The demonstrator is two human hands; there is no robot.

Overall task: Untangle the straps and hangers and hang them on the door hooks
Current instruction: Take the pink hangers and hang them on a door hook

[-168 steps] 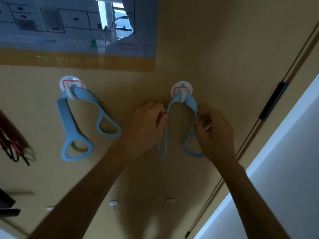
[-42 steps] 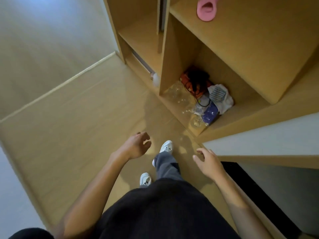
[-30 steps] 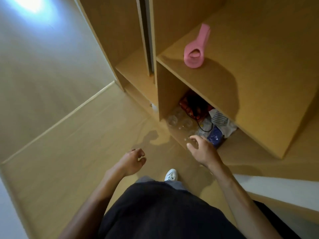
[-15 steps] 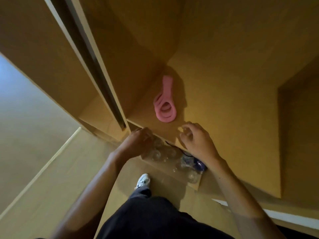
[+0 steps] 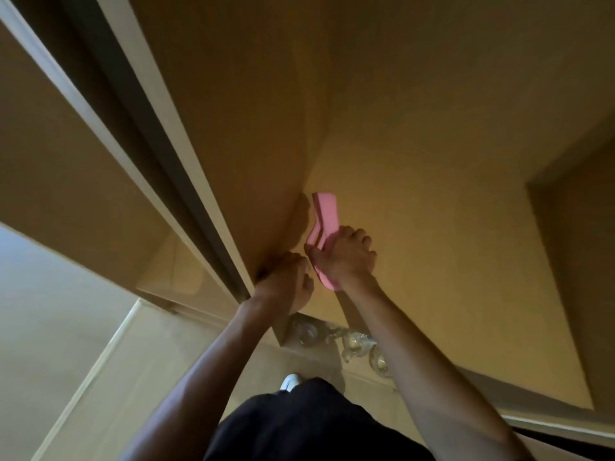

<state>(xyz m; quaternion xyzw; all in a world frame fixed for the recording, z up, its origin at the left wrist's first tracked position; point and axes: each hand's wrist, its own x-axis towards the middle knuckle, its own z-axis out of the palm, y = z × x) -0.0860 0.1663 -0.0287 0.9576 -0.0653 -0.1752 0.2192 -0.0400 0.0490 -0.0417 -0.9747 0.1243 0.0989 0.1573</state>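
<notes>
A pink strap, folded double, lies on a wooden closet shelf close to the left partition. My right hand grips its near looped end, fingers curled over it; the strap's far end sticks out beyond my knuckles. My left hand is just left of it, fingers curled, at the front edge of the partition panel. Whether it touches the strap is hidden. No door hooks are in view.
A sliding-door track runs diagonally at the left. Clear plastic bottles lie in the compartment under the shelf. A recess opens at the right. My shoe stands on the wooden floor below.
Since hanging a blue strap on the door hook, I turned to the closet. In the last second both hands rose to the shelf and my right hand took hold of the pink strap.
</notes>
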